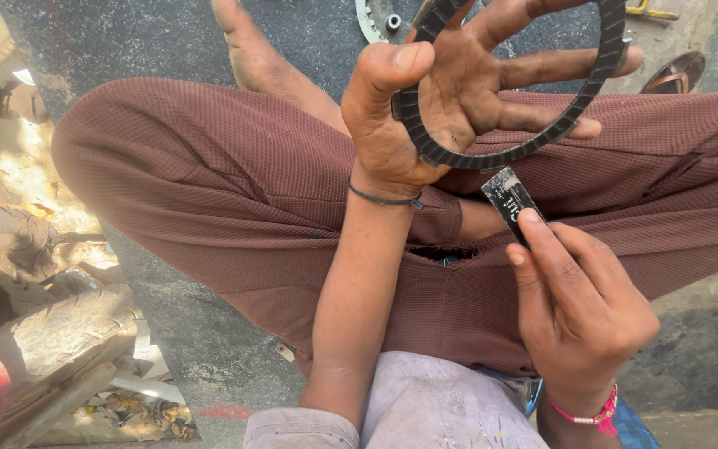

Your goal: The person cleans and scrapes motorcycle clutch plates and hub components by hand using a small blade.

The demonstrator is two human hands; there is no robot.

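Over brown trousers [234, 191], splayed left hand [450, 91] supports ring [542, 141], right hand [579, 312] pinches blade [508, 198]

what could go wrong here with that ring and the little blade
1. The dark ring only rests on the spread left hand, with no closed grip, so it could slide off.
2. The right hand pinches a small flat blade right by the ring's edge and the left palm; a slip could nick skin.
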